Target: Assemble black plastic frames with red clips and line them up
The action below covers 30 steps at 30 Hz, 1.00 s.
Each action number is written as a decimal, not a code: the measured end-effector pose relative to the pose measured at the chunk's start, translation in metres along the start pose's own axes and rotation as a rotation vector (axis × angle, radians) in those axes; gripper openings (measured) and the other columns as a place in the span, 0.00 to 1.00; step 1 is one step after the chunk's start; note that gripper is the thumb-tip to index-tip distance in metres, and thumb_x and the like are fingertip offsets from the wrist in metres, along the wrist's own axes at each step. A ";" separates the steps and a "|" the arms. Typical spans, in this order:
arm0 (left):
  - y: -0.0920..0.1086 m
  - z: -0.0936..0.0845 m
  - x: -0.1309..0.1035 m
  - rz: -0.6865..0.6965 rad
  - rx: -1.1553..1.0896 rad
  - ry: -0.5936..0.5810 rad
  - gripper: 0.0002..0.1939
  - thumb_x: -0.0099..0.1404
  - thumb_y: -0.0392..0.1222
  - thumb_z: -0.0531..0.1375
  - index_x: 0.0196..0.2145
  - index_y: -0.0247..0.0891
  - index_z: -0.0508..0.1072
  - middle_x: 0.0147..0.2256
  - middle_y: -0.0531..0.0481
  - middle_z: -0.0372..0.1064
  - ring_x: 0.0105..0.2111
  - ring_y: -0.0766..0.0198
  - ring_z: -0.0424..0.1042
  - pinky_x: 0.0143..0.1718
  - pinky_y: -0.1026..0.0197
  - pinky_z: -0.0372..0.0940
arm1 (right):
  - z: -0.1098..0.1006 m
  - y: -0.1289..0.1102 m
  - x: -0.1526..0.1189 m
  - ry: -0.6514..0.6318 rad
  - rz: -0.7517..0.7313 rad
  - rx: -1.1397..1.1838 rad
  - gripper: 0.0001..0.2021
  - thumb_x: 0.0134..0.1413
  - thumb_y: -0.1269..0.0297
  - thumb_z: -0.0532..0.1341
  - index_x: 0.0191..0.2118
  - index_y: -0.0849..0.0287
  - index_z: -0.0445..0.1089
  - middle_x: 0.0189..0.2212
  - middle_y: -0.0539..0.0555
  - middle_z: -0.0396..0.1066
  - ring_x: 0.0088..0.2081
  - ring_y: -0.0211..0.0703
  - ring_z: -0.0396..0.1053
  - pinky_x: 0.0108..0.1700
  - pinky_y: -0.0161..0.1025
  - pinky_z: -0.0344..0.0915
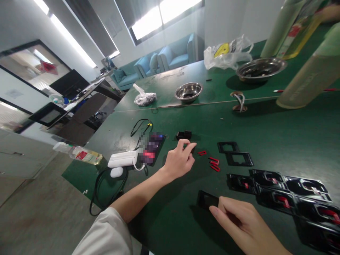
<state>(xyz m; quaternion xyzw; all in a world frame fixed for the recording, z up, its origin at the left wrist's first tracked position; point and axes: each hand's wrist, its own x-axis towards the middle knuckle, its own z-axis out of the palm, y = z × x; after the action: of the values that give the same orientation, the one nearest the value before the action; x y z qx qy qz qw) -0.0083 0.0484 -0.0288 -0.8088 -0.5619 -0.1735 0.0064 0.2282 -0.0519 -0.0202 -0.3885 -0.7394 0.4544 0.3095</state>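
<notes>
My left hand (179, 159) is over the middle of the table, fingers curled together, with a dark bit at the fingertips too small to make out. Just beyond it sit small black parts (183, 135). To its right lie several small red clips (214, 161). Nearer the front edge, my right hand (243, 219) pinches a flat black plate (205, 200) between thumb and fingers, tilted above the table. Two black open frames (240, 159) overlap further right. Beside them, glossy black pieces with red parts (275, 199) are laid out in rows.
On the green table (164, 212) are a phone (152, 148), a white power strip (122, 159), a black cable (92, 198) and an oil bottle (86, 154). Farther back stand steel bowls (188, 92), (261, 69), plastic bags and large bottles (310, 78), near another person's hand.
</notes>
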 end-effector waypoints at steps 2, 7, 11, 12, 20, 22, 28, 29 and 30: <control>0.001 -0.001 0.000 -0.011 -0.004 -0.017 0.22 0.71 0.37 0.55 0.62 0.43 0.67 0.57 0.44 0.64 0.39 0.65 0.75 0.30 0.65 0.71 | 0.000 0.000 0.000 0.000 0.003 -0.006 0.25 0.74 0.52 0.56 0.24 0.55 0.57 0.20 0.45 0.61 0.21 0.34 0.60 0.25 0.34 0.55; 0.003 -0.004 0.000 -0.030 -0.020 -0.021 0.20 0.71 0.36 0.55 0.59 0.44 0.66 0.56 0.45 0.63 0.42 0.62 0.75 0.32 0.63 0.72 | 0.000 0.000 -0.001 -0.007 0.009 -0.003 0.25 0.74 0.52 0.56 0.24 0.55 0.57 0.20 0.45 0.61 0.22 0.34 0.60 0.26 0.34 0.55; 0.004 -0.006 0.000 -0.055 -0.040 -0.027 0.19 0.71 0.38 0.56 0.58 0.44 0.65 0.56 0.45 0.62 0.44 0.61 0.75 0.33 0.62 0.73 | 0.000 0.001 0.000 -0.020 0.017 0.000 0.25 0.74 0.51 0.55 0.24 0.55 0.58 0.20 0.45 0.61 0.22 0.34 0.60 0.26 0.35 0.55; 0.004 -0.006 0.000 -0.060 -0.044 -0.028 0.18 0.71 0.38 0.56 0.58 0.44 0.65 0.56 0.45 0.62 0.44 0.61 0.75 0.33 0.62 0.73 | 0.000 0.001 0.000 -0.023 0.019 0.001 0.25 0.74 0.51 0.55 0.24 0.55 0.58 0.20 0.46 0.61 0.22 0.34 0.61 0.26 0.35 0.55; 0.004 -0.004 0.000 -0.050 -0.061 -0.003 0.18 0.70 0.40 0.58 0.56 0.44 0.64 0.55 0.45 0.63 0.44 0.60 0.74 0.33 0.62 0.73 | -0.001 0.001 -0.001 -0.018 0.016 -0.001 0.25 0.74 0.51 0.56 0.24 0.55 0.58 0.20 0.46 0.62 0.22 0.35 0.61 0.26 0.35 0.55; 0.004 -0.003 0.000 -0.051 -0.068 0.001 0.17 0.70 0.41 0.58 0.56 0.44 0.64 0.54 0.45 0.63 0.44 0.60 0.74 0.33 0.62 0.73 | -0.001 0.001 -0.001 -0.018 0.017 0.000 0.25 0.74 0.51 0.56 0.24 0.55 0.58 0.20 0.46 0.61 0.22 0.35 0.61 0.26 0.36 0.55; 0.003 -0.003 0.000 -0.038 -0.070 0.008 0.16 0.71 0.43 0.59 0.55 0.44 0.64 0.53 0.46 0.63 0.44 0.60 0.74 0.32 0.62 0.73 | 0.000 -0.001 -0.001 -0.011 0.003 -0.010 0.24 0.74 0.53 0.56 0.24 0.55 0.58 0.20 0.45 0.60 0.22 0.34 0.60 0.26 0.35 0.55; 0.003 -0.003 0.000 -0.039 -0.068 0.007 0.16 0.71 0.43 0.59 0.54 0.44 0.64 0.53 0.46 0.64 0.44 0.60 0.74 0.32 0.62 0.73 | 0.000 -0.001 -0.001 -0.011 0.000 -0.014 0.24 0.74 0.53 0.56 0.24 0.55 0.58 0.20 0.45 0.60 0.22 0.34 0.60 0.26 0.35 0.54; 0.004 -0.003 0.000 -0.041 -0.066 0.006 0.16 0.71 0.43 0.59 0.54 0.44 0.65 0.53 0.46 0.64 0.44 0.60 0.74 0.33 0.62 0.73 | 0.000 0.000 -0.001 -0.011 -0.001 -0.020 0.24 0.74 0.53 0.56 0.24 0.55 0.58 0.20 0.45 0.60 0.22 0.34 0.59 0.26 0.35 0.54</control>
<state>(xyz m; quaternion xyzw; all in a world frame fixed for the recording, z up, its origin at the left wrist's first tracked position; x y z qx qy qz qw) -0.0059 0.0464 -0.0253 -0.7962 -0.5724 -0.1946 -0.0221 0.2287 -0.0527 -0.0200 -0.3887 -0.7458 0.4489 0.3019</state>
